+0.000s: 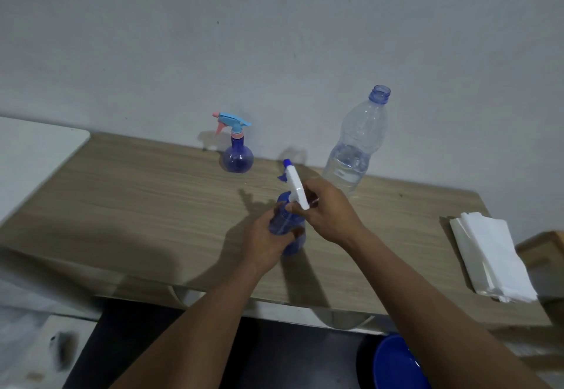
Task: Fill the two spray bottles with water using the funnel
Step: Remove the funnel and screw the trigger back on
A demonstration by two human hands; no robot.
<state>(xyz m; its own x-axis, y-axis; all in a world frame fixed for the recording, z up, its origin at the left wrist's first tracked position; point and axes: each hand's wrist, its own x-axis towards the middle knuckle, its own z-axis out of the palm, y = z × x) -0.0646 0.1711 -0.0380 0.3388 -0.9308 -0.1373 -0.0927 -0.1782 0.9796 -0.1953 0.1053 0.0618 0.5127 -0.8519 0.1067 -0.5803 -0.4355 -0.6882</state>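
Two hands: our left hand wraps the near spray bottle to steady it; our right hand pinches its white trigger head, probably to twist it.
Beyond: water bottle, uncapped, ready for pouring.
Farthest: second spray bottle, capped, by the wall.
Funnel: unseen.

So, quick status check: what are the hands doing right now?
Left hand holds blue spray bottle; right hand grips its white sprayer top. Second spray bottle by the wall, top on. Water bottle uncapped. No funnel in sight.
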